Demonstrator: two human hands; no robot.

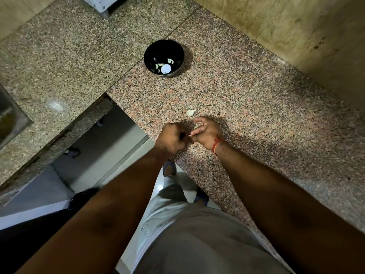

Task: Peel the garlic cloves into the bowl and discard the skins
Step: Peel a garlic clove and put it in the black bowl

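A black bowl (pixel 164 56) stands on the granite counter (pixel 246 99) and holds several pale peeled garlic cloves (pixel 165 67). Nearer to me, one unpeeled garlic clove (pixel 191 111) lies loose on the counter, just beyond my hands. My left hand (pixel 171 138) is curled into a fist at the counter's edge. My right hand (pixel 205 133) meets it, fingertips pinching at something small between the two hands. That thing is hidden by the fingers, so I cannot tell whether it is a clove or skin. An orange thread circles my right wrist.
The counter is L-shaped, with a gap to the floor at lower left. A sink (pixel 9 119) is set into its left arm. A black bin (pixel 83 200) stands on the floor below my left forearm. A tiled wall (pixel 296 26) bounds the counter at right.
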